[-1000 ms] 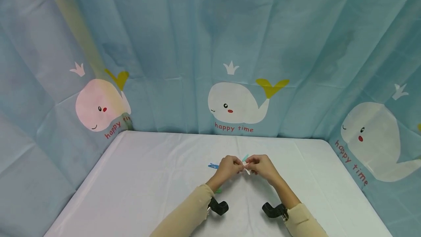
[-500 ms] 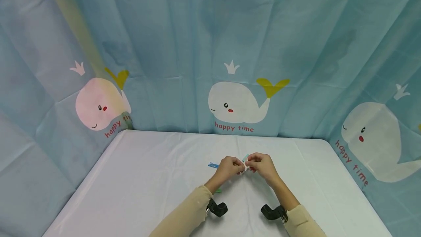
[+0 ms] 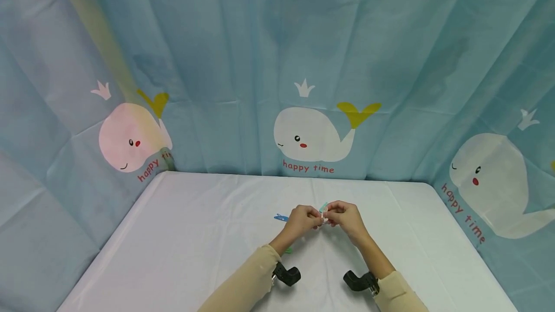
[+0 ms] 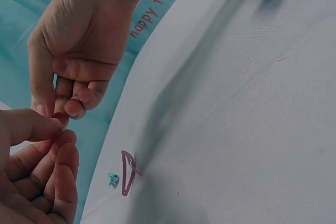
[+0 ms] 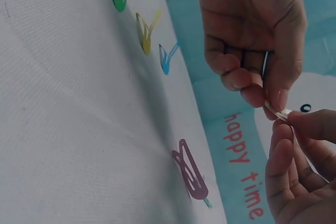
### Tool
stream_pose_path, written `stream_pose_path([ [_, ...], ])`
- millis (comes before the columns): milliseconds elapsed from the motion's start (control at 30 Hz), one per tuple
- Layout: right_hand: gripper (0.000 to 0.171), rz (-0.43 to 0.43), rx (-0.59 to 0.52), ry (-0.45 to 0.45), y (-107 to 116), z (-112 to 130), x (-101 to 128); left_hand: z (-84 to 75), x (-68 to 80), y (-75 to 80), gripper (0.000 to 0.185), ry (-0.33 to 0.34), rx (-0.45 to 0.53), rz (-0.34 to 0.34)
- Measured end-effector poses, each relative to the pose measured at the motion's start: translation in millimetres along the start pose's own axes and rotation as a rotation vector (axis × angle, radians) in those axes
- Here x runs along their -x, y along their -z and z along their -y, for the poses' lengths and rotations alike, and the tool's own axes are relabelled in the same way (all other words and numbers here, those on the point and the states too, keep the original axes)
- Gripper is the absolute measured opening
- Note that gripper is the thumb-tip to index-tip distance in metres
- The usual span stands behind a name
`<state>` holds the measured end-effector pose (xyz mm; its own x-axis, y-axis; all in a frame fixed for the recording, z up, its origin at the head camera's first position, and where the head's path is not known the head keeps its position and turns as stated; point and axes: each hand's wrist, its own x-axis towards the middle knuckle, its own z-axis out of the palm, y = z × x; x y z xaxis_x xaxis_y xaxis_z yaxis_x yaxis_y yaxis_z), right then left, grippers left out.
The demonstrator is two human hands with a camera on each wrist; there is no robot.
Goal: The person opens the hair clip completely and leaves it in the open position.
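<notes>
Both hands meet above the middle of the white table [image 3: 195, 235]. My left hand [image 3: 315, 221] and right hand [image 3: 330, 219] each pinch an end of one small pale hair clip [image 3: 323, 220]. The right wrist view shows that clip [image 5: 278, 111] between the left thumb and finger above and the right fingertips [image 5: 294, 121] below. In the left wrist view the fingertips of both hands touch [image 4: 58, 124] and the clip is mostly hidden.
Loose hair clips lie on the cloth: blue [image 3: 281, 217], teal [image 3: 323, 207] and green [image 3: 288, 251]. The right wrist view adds a yellow clip [image 5: 146, 29] and a maroon one [image 5: 190, 177]. A whale-print curtain [image 3: 312, 134] encloses the table's back and sides.
The hands stay together in nearly the same spot. The pale clip's end, which hung below the fingers a second ago, now sits higher between the fingertips.
</notes>
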<state>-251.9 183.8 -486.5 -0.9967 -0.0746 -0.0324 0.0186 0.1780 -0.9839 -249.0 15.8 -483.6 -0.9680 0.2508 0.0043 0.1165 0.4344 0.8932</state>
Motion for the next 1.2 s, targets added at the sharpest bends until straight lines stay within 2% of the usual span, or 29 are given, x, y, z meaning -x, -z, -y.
stream_pose_path([
  [267,0.024,0.058,0.008,0.022,5.4,5.8,4.4,0.1,2.9,3.9,0.009,0.024,0.008,0.027],
  [533,0.023,0.058,0.030,0.032,8.9,7.6,6.4,0.4,6.6,6.9,0.011,-0.014,0.020,0.013],
  [700,0.022,0.061,0.053,0.010,8.8,9.1,10.7,3.7,9.4,8.9,0.012,-0.006,0.041,-0.004],
  [933,0.021,0.099,0.130,-0.006,10.2,7.0,16.3,6.5,15.1,12.9,0.010,-0.058,0.047,0.004],
  [1200,0.020,0.134,0.144,0.001,9.7,3.7,22.4,10.1,22.2,13.1,0.012,-0.034,0.022,0.028],
])
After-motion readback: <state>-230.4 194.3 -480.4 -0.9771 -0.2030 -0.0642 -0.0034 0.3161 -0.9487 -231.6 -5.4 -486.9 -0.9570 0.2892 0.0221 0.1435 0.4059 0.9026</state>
